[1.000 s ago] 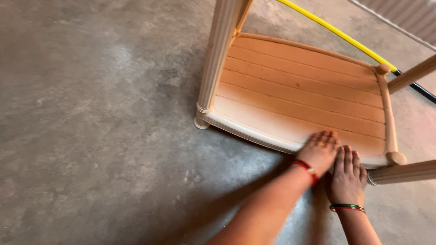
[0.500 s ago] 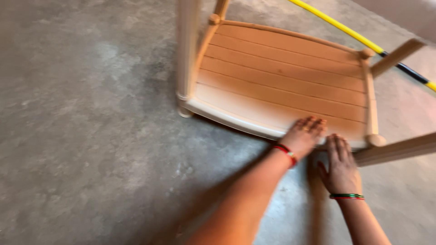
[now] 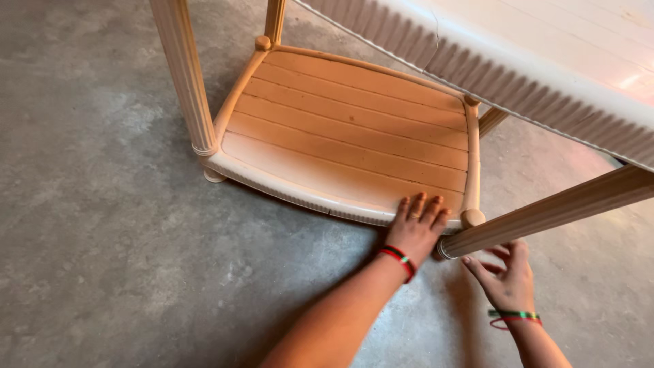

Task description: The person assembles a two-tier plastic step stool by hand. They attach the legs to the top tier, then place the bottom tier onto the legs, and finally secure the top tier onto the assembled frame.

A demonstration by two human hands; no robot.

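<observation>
From where I sit, the bare concrete floor (image 3: 102,259) fills the left of the head view; on it stands a small cream plastic table, its front-left fluted leg (image 3: 185,82) upright and planted; the slatted lower shelf (image 3: 347,136) spans the middle, sitting low, just above the ground; my left hand (image 3: 417,228) lies flat on the shelf's front rim, fingers spread and pressing down, gripping nothing, a red and green bangle at the wrist; just right of it the front-right leg (image 3: 545,211) runs at a slant toward the ribbed tabletop (image 3: 545,75), and its foot seems to sit apart from the round corner knob (image 3: 472,218); my right hand (image 3: 507,279) hovers beneath that foot, open, fingers curled upward, close to the leg but whether touching I cannot tell; I judge the table light and hollow, stiff along the legs yet springy at the joints, smooth and a little slippery; the fluting and the shelf rim offer the surest hold; prying hard could crack a socket.
</observation>
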